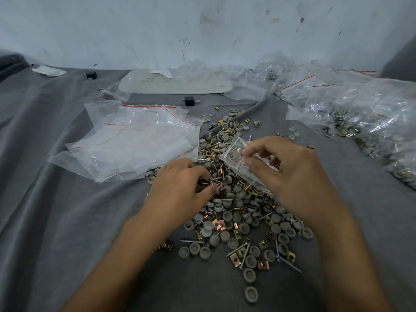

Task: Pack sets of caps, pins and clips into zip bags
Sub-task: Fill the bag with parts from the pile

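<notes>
Zip bag (242, 162) pinched, clips (222, 185) gripped

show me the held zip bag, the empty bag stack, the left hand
zip bag (233, 154), head view, upper panel
empty bag stack (135, 140), head view, top sheet
left hand (177, 185), head view, its back

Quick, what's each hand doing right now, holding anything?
Left hand: fingers curled round small parts in the pile.
Right hand: pinches a small clear zip bag.
</notes>
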